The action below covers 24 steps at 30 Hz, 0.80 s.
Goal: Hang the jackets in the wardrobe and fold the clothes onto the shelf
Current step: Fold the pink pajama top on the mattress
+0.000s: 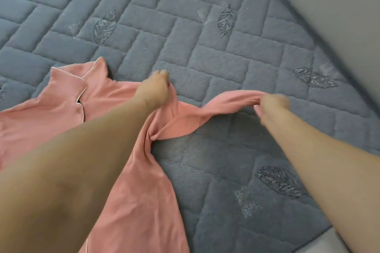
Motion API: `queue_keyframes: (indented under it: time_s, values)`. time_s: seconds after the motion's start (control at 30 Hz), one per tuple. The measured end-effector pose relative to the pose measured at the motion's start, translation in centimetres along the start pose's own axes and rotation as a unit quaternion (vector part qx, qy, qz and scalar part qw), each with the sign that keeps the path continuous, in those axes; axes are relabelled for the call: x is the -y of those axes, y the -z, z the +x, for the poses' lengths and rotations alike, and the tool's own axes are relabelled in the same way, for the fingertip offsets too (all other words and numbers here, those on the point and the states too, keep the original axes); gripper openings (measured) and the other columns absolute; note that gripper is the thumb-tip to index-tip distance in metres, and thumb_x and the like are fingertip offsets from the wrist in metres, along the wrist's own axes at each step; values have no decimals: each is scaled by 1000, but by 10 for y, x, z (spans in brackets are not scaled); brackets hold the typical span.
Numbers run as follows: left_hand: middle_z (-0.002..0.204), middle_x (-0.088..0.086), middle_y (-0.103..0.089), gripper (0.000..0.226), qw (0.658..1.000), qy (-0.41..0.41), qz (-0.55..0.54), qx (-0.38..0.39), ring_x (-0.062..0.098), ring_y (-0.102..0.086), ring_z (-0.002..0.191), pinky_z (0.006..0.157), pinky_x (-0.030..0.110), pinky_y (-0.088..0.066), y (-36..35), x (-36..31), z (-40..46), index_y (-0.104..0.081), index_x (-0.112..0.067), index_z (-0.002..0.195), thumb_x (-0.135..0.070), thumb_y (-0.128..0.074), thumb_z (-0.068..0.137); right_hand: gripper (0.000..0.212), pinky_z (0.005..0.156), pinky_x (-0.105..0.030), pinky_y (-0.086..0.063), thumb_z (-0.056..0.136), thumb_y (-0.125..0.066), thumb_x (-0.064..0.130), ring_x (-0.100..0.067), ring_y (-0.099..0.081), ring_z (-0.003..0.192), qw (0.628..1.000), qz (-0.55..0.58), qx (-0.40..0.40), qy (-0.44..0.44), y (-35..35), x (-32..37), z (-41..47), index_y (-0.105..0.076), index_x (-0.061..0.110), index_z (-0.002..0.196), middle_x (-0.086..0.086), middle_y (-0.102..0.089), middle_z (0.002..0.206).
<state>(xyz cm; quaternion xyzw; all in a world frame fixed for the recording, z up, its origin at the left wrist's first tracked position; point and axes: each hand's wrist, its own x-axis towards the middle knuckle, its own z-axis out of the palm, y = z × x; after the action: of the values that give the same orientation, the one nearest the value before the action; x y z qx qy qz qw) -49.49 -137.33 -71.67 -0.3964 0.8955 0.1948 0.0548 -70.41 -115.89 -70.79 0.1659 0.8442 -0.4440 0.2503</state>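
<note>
So the pink button-up shirt [61,113] is lying on the bed [185,26], on a grey quilted cover with stitched leaf shapes. It sits toward the near left part of the bed, collar pointing away from the person, body running down to the near edge and out of view.

The left hand [153,90] is clamped on the fabric around the shoulder, fingers curled into a bunch of cloth. My guess is it's acting as an anchor so the body of the shirt doesn't slide. The right hand [272,106] pinches the far end of the sleeve [218,107] and has it stretched out to the right, so the sleeve hangs in a shallow arc between the two hands, twisted where it meets the body. That hand is motion-blurred, so the exact finger position is hard to read, but it clearly has cloth in it.

Looks like the folding part of the task, at the "straighten the sleeve before folding it in" stage. The twist near the armpit probably needs shaking out first or the fold will come out lumpy.

Room-wise it's fine. There's plenty of open cover beyond the collar and off to the right of the sleeve. The bed's right edge runs diagonally along a pale wall [329,6], well apart from the right hand. The near right corner of the bed sits just past the right forearm.
</note>
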Motion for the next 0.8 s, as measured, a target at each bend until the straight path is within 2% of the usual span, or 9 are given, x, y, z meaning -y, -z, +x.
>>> queue_keyframes:
  time_s: [0.1,0.23,0.33,0.4,0.47,0.57,0.67,0.73,0.8]
  values:
    - [119,21,-46,15,997,53,-30,-39,48,-57,101,82,48,-39,11,-11,12,-45,-6,108,-8,-41,93,27,94,-40,-49,92,-56,11,-32,-62,112,975,-154,-142,71,51,26,31,-66,10,117,-14,-66,121]
    - [127,20,-39,27,998,56,-26,-13,47,-49,110,91,50,-38,-7,-23,3,-43,-6,122,-10,-43,95,31,103,-45,-36,85,-52,12,-36,-47,123,928,-273,-193,164,87,34,52,-64,28,109,-8,-49,134]
    - [145,11,-27,47,990,-4,62,130,38,-27,135,110,54,-26,-46,-42,-25,-32,-18,140,-27,-38,95,45,107,-47,-28,86,-55,17,-37,-37,130,907,-363,-154,149,88,7,58,-50,26,131,-10,-34,146]
    - [160,-4,6,66,969,43,74,233,36,8,149,109,71,-7,-70,-50,-38,-5,-43,151,-45,-36,93,62,111,-48,-22,89,-56,28,-36,-26,138,917,-369,-133,69,83,-14,56,-33,25,146,-9,-16,156]
    - [157,-11,35,74,952,58,111,280,30,35,143,101,80,5,-88,-54,-45,21,-50,147,-61,-27,93,69,113,-54,-17,88,-56,29,-35,-16,144,905,-401,-109,90,74,-36,47,-25,23,150,-9,-7,160]
    - [153,-10,42,74,956,52,97,270,29,42,140,99,81,12,-92,-54,-47,26,-50,145,-67,-23,93,70,116,-59,-8,94,-47,33,-34,-1,149,834,-471,41,284,45,-67,22,-13,24,154,-6,6,162]
    - [157,-11,36,76,970,28,32,240,24,38,142,104,74,17,-87,-46,-57,18,-49,150,-63,-32,94,64,113,-63,9,100,-24,53,-29,23,147,770,-531,210,285,14,-93,-2,8,40,153,3,27,160]
    - [161,-12,28,75,979,13,1,203,19,30,147,111,68,15,-79,-33,-71,12,-47,152,-58,-36,96,63,109,-64,18,100,-19,56,-29,33,143,752,-573,212,248,2,-103,-10,17,43,151,2,36,156]
    - [162,-15,22,72,987,53,-14,153,16,23,149,114,64,10,-71,-12,-94,10,-48,152,-55,-34,96,66,112,-64,16,99,-21,49,-34,29,144,773,-568,162,230,-9,-106,-22,14,36,154,-4,32,158]
